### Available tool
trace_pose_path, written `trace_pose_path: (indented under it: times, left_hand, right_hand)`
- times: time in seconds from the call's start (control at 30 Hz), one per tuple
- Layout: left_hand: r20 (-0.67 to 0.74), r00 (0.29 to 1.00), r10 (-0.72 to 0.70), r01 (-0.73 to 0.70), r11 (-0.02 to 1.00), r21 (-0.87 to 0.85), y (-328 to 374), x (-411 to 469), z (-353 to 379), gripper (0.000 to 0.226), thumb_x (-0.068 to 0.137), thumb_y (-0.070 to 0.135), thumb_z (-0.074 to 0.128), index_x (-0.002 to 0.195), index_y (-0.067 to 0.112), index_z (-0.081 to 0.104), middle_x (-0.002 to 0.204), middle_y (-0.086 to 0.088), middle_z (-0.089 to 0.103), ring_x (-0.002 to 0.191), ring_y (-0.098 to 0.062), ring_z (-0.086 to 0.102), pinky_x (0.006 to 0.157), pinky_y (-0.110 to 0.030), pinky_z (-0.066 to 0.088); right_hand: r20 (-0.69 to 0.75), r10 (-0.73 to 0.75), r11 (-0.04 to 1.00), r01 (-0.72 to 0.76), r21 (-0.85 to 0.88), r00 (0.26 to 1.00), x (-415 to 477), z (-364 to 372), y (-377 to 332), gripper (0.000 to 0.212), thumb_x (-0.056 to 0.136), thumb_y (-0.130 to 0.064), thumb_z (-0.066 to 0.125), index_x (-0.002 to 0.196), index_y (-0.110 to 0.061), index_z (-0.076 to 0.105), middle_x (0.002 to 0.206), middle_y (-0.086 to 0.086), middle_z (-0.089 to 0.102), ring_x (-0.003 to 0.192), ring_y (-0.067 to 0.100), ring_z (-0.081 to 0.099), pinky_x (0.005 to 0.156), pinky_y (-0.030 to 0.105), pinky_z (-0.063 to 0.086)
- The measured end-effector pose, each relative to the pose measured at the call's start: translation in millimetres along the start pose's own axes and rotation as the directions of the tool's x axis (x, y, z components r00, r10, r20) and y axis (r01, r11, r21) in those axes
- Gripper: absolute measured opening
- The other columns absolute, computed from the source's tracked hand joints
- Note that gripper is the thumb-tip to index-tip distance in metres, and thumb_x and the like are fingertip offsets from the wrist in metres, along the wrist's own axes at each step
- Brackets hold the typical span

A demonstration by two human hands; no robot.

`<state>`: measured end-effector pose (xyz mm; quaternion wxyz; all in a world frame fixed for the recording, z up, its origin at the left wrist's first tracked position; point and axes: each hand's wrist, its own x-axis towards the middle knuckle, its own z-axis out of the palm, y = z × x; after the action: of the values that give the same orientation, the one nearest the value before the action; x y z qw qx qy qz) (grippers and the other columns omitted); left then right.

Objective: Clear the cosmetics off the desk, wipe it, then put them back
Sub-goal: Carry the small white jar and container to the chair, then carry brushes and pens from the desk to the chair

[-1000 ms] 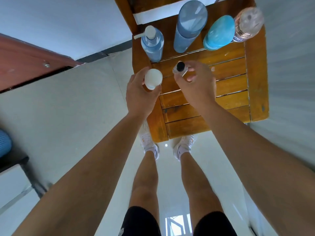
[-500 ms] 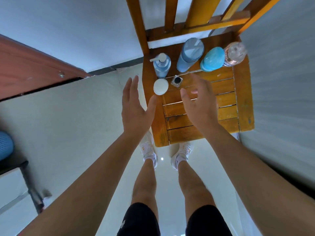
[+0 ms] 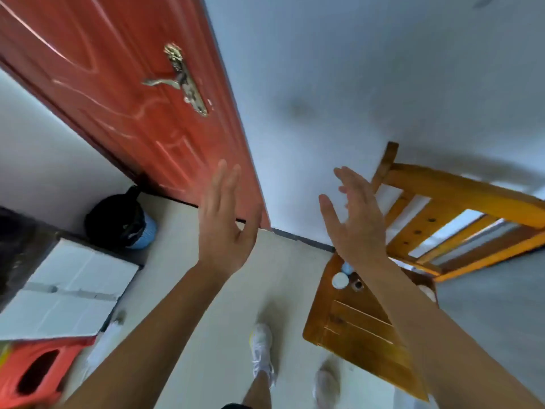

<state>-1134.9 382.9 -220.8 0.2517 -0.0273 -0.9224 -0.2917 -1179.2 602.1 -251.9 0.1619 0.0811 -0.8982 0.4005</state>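
A red door point(image 3: 124, 93) with a brass handle point(image 3: 182, 79) stands far left, beside a pale wall point(image 3: 368, 84). On the light floor point(image 3: 283, 278), a wooden chair point(image 3: 354, 329) stands on the right. A black-bagged blue bin point(image 3: 147, 231), a white box point(image 3: 70, 287) and a red stool point(image 3: 38, 370) sit on the left.

I see a red door point(image 3: 124, 84) with a brass handle point(image 3: 182, 79). At the door's foot stands a blue bin point(image 3: 146, 235) with a black bag point(image 3: 116, 216); below-left of the door, a white panel point(image 3: 67, 287) and red stool point(image 3: 32, 374).

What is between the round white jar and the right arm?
In the head view, a small dark-capped bottle stands on the wooden chair seat, between the white jar and the right forearm.
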Motion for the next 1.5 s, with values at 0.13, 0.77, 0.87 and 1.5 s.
trace_pose_path:
  times: [0.13, 0.77, 0.87, 1.5]
  left_hand:
    - [-0.184, 0.971, -0.151, 0.174, 0.978, 0.116, -5, -36, -100, 0.061, 0.098, 0.040, 0.052, 0.152, 0.017, 0.033, 0.161, 0.001, 0.024, 0.149, -0.017, 0.023, 0.117, -0.047, 0.029]
    - [-0.733, 0.518, -0.441, 0.853, 0.328, 0.406, -122, -407, -591, 0.065, 0.096, 0.056, 0.033, 0.150, 0.019, 0.041, 0.157, -0.011, 0.035, 0.148, -0.031, 0.023, 0.117, -0.054, 0.023]
    - [-0.771, 0.443, -0.457, 0.894, 0.289, 0.343, -140, -436, -619, 0.066, 0.095, 0.056, 0.034, 0.150, 0.019, 0.041, 0.157, -0.011, 0.035, 0.148, -0.031, 0.024, 0.116, -0.054, 0.024]
    - [-0.702, 0.291, -0.650, 0.955, 0.157, 0.250, -455, -387, -735, 0.066, 0.097, 0.054, 0.043, 0.154, 0.023, 0.030, 0.162, -0.005, 0.023, 0.150, -0.024, 0.017, 0.118, -0.049, 0.020]
  right_hand:
    - [0.069, -0.254, 0.963, 0.246, 0.108, 0.965, 19, 11, -92, 0.046, 0.102, -0.041, 0.054, 0.145, -0.026, 0.043, 0.150, -0.005, 0.044, 0.129, 0.014, 0.053, 0.095, 0.042, 0.056]
    - [0.178, -0.908, 0.393, 0.629, 0.671, 0.378, -298, 244, -607, 0.055, 0.097, -0.055, 0.048, 0.141, -0.022, 0.054, 0.150, 0.003, 0.048, 0.135, 0.015, 0.045, 0.107, 0.028, 0.038]
    - [0.207, -0.936, 0.347, 0.643, 0.683, 0.285, -334, 268, -642, 0.055, 0.097, -0.056, 0.048, 0.140, -0.022, 0.055, 0.150, 0.003, 0.049, 0.134, 0.017, 0.047, 0.106, 0.033, 0.043]
    - [0.456, -0.865, 0.479, 0.610, 0.631, 0.207, -302, 568, -797, 0.063, 0.094, -0.051, 0.059, 0.147, -0.019, 0.046, 0.149, 0.001, 0.048, 0.137, 0.018, 0.044, 0.108, 0.035, 0.041]
